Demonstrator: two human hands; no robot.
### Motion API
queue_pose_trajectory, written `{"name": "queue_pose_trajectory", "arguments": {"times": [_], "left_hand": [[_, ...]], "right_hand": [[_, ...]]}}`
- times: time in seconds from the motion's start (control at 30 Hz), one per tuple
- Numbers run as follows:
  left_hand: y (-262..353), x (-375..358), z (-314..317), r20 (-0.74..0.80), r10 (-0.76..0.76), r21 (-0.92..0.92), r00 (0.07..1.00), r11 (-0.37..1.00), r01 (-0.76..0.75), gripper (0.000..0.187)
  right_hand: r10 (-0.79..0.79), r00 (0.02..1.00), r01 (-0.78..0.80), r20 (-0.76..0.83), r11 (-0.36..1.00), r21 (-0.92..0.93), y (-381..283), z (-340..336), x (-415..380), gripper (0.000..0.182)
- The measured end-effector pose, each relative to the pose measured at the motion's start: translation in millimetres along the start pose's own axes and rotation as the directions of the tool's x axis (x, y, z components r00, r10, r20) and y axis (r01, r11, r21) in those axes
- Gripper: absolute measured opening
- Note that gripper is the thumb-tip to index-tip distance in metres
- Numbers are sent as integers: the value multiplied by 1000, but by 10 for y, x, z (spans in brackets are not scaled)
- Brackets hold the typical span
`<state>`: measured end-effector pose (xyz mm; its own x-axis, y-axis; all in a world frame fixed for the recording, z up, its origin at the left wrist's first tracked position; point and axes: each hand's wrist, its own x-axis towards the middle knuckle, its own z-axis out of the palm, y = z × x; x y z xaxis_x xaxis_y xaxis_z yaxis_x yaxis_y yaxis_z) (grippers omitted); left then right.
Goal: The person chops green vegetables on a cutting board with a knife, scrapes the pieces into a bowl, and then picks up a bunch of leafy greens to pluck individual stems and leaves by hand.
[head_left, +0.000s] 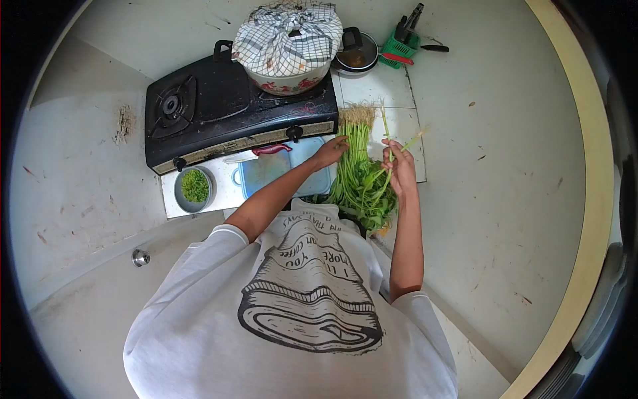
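A thick bunch of rooted leafy greens (357, 147) lies on the counter, roots toward the back and leaves toward my body. My left hand (329, 152) reaches to its left side, with fingers curled against the stems. To the right of the bunch, my right hand (401, 171) pinches a few loose stalks of the greens (389, 135), whose root ends stick up past the fingers. Partly under my left forearm is a blue cutting board (260, 176). A knife with a dark red handle (271, 150) rests along the board's back edge.
A black two-burner gas stove (219, 113) stands behind the board, bearing a flowered pot (286, 83) with a checkered cloth tied over it. At left sits a bowl of chopped greens (195, 186). A lidded pan (357, 56) and a green utensil basket (399, 50) stand at the back right.
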<state>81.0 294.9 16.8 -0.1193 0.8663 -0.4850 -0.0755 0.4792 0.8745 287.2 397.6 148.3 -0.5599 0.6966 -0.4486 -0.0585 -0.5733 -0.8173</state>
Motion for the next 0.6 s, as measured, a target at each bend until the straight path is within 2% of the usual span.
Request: {"name": "queue_pose_trajectory", "arguments": {"times": [0.03,0.13,0.23,0.27,0.4,0.5,0.6], "left_hand": [[-17,-7,9,-25,21,-10,999,1000,-21,58],[-271,138,34,-64,195,178,979,967,-181,52],[-229,-140,217,-105,501,426,859,803,-417,45],[-129,-250,256,-5,464,403,886,812,-423,40],[-49,-471,442,401,525,360,751,663,-656,39],[-199,-444,518,500,533,404,682,552,-729,39],[-330,-415,499,542,487,481,685,489,-728,39]], "right_hand": [[-20,1000,20,-4,1000,13,-14,-35,-6,30],[-74,997,75,-20,996,57,-30,-133,-21,32],[-76,996,81,-44,990,113,2,-171,-35,34],[-73,996,78,-47,990,114,10,-177,-43,34],[-80,995,86,-58,991,104,-42,-134,-130,34],[-88,995,92,-48,991,96,-96,-116,-279,33],[-108,992,115,-57,984,134,-164,-144,-397,31]]}}
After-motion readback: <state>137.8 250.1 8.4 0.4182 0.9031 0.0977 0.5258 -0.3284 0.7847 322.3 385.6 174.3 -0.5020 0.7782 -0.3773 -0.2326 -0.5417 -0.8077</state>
